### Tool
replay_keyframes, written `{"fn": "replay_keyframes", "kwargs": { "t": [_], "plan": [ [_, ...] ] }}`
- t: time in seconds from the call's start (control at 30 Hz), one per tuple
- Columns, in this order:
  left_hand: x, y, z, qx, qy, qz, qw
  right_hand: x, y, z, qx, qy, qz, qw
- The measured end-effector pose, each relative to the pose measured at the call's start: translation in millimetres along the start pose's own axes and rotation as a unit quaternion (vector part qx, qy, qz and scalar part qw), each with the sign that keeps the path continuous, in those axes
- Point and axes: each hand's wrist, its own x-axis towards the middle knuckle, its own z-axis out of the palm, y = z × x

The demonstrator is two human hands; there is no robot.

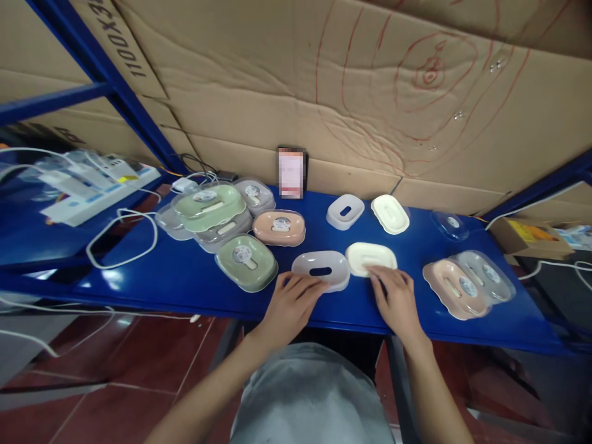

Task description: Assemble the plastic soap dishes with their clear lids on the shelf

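A grey oval soap dish (pixel 343 279) with a dark slot in its middle lies near the front of the table. My left hand (pixel 296 302) grips its near rim, fingers bent over the edge. Just right of it is a cream soap dish tray (pixel 358 251), close against the grey one. My right hand (pixel 395 296) holds the tray's near edge, with fingertips on its surface. Behind these sit another grey slotted dish (pixel 354 209) and a second cream tray (pixel 390 213). The undersides of both held pieces are hidden.
Several lidded soap dishes, among them a green one (pixel 252 277) and a pink one (pixel 296 231), stand left on the blue table (pixel 180 290). Right are a pink lidded dish (pixel 437 280) and a clear lid (pixel 448 225). A phone (pixel 291 172) leans against cardboard; a power strip (pixel 69 213) lies far left.
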Motion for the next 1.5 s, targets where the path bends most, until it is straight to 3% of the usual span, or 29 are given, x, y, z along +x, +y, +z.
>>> {"fn": "replay_keyframes", "kwargs": {
  "t": [0.13, 0.23, 0.33, 0.43, 0.53, 0.7, 0.8, 0.93, 1.07, 1.17, 1.37, 1.5],
  "plan": [
    [11, 7, -0.4, -0.036, 0.060, 0.000, 0.998, -9, -19, 1, 0.101, 0.033, -0.003, 0.994],
    [18, 10, 0.9, -0.057, 0.088, 0.001, 0.994, -5, -7, 8, 0.052, 0.024, 0.043, 0.997],
    [26, 9, 8.3, -0.067, 0.096, 0.008, 0.993, -1, 10, 14, 0.043, -0.028, 0.030, 0.998],
    [33, 4, 21.3, -0.071, 0.066, 0.012, 0.995, -1, 17, 15, 0.109, -0.076, -0.003, 0.991],
    [39, -1, 33.1, -0.062, -0.002, 0.010, 0.998, -3, 13, 10, 0.167, -0.064, 0.019, 0.984],
    [47, -8, 35.0, -0.021, -0.074, 0.021, 0.997, 5, 0, 6, 0.138, -0.086, -0.004, 0.987],
    [51, -10, 29.4, 0.023, -0.081, -0.007, 0.996, 16, -6, 11, 0.128, -0.073, -0.010, 0.989],
    [49, -12, 26.0, 0.058, -0.069, -0.078, 0.993, 22, -6, 17, 0.147, 0.004, -0.016, 0.989],
    [50, -12, 29.6, 0.054, -0.060, -0.102, 0.992, 21, -3, 18, 0.152, 0.058, -0.022, 0.986],
    [55, -13, 32.9, 0.061, -0.079, -0.104, 0.990, 22, -6, 19, 0.125, 0.051, -0.019, 0.991],
    [49, -27, 35.7, -0.003, -0.095, -0.127, 0.987, 23, -17, 20, 0.022, -0.010, -0.101, 0.995],
    [49, -37, 39.1, -0.019, -0.083, -0.131, 0.988, 28, -21, 18, 0.007, -0.014, -0.072, 0.997]
  ]
}}
